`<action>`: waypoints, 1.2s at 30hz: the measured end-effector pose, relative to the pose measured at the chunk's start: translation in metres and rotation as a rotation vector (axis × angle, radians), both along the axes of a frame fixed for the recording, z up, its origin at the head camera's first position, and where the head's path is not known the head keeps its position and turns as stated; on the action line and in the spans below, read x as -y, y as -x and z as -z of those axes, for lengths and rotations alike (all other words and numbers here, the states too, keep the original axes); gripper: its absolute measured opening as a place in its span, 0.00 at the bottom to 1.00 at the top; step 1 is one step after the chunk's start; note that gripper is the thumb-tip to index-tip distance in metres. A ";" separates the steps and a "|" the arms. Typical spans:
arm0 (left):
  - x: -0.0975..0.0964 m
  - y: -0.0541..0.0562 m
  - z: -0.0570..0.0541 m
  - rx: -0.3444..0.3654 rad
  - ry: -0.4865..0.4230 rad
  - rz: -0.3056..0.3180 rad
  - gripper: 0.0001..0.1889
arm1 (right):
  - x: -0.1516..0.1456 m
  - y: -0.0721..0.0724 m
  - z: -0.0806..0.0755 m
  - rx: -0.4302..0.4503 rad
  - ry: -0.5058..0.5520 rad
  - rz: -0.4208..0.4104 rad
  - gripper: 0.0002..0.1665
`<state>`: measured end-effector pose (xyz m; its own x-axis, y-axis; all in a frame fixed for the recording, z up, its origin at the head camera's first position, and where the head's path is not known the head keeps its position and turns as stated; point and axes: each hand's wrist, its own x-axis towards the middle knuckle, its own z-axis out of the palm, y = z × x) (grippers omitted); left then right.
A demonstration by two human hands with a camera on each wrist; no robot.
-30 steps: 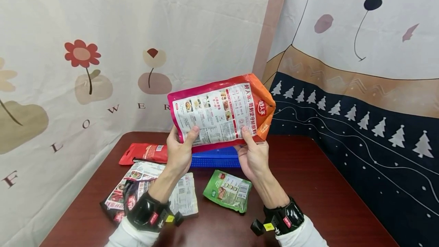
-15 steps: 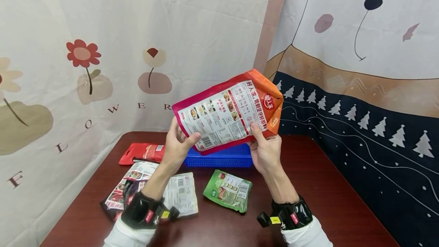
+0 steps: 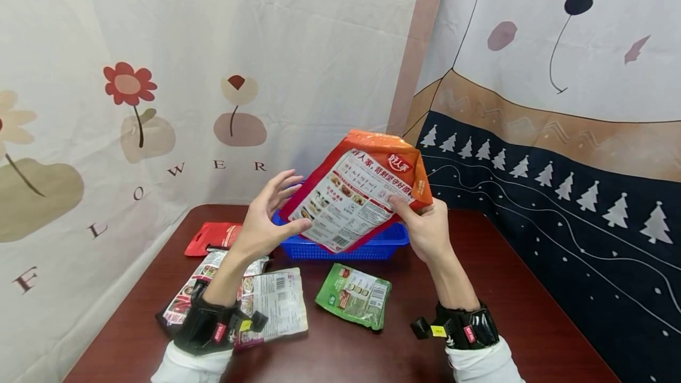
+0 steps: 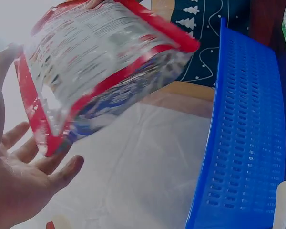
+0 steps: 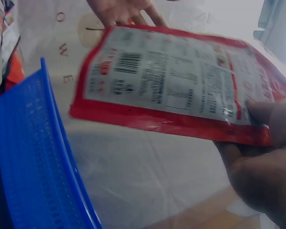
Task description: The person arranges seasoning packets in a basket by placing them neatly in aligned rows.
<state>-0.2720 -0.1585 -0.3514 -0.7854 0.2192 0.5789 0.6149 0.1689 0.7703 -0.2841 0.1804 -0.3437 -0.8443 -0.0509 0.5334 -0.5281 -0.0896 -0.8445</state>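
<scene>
A red and orange seasoning pouch (image 3: pixel 356 194) with a white printed back panel is held up in the air, tilted, in front of the blue basket. My right hand (image 3: pixel 427 230) pinches its lower right edge, thumb on the printed face and fingers behind. Beside the opposite end, my left hand (image 3: pixel 268 214) is spread with thumb and fingers apart. In the left wrist view, the fingers of that hand (image 4: pixel 24 181) lie around the pouch's corner (image 4: pixel 50 143) without curling on it. The right wrist view shows the right thumb over the pouch's (image 5: pixel 167 86) edge.
Behind the pouch, a blue plastic basket (image 3: pixel 340 250) stands on the dark red table (image 3: pixel 479 288). A green packet (image 3: pixel 353 297) lies in front of it. To the left are a red packet (image 3: pixel 213 238), a dark and white packet (image 3: pixel 183 300) and a pale packet (image 3: pixel 279 300).
The left hand has let go of the pouch and spread its fingers. The right hand has moved right, and the pouch has turned so its left end points lower, in front of the basket.
</scene>
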 end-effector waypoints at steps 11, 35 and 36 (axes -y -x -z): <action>-0.010 -0.002 0.008 0.127 0.157 0.115 0.51 | -0.010 -0.003 -0.002 -0.054 -0.243 0.004 0.23; -0.026 0.000 0.015 0.091 0.149 0.086 0.27 | -0.011 -0.004 -0.002 -0.044 -0.232 -0.010 0.24; -0.026 0.000 0.016 0.091 0.145 0.086 0.27 | -0.012 -0.004 -0.002 -0.042 -0.231 -0.011 0.24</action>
<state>-0.2717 -0.1324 -0.3670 -0.8077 0.3636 0.4642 0.5611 0.2321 0.7945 -0.2801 0.1919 -0.3416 -0.8201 -0.1851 0.5415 -0.5636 0.0975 -0.8203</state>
